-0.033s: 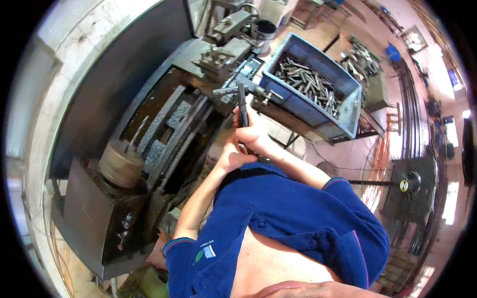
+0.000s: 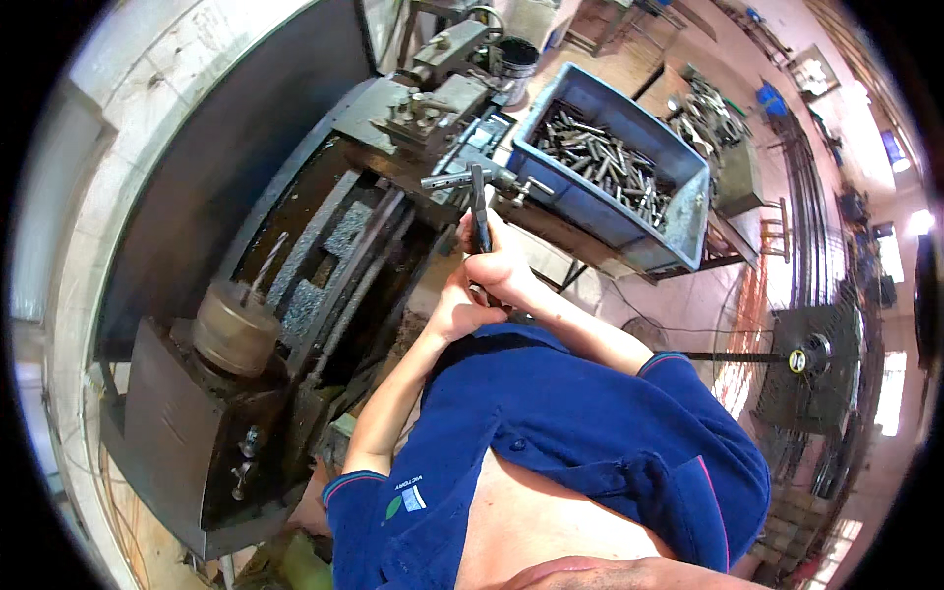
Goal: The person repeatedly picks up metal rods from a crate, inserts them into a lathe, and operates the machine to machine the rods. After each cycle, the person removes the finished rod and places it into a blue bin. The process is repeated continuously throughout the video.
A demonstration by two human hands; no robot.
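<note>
Between the front edge of the lathe point(image 2: 334, 258) and the left corner of the blue bin point(image 2: 598, 208), the head view shows the dark tool point(image 2: 480, 210). The right hand point(image 2: 501, 264) is closed round its shaft; the left hand point(image 2: 460, 310) curls at its lower end, its grip partly hidden. A loosened hold could probably tip the tool and drop the silver rod point(image 2: 447, 181) lying crosswise at its head. Together they look T-shaped, the rod pierced with small holes.
</note>
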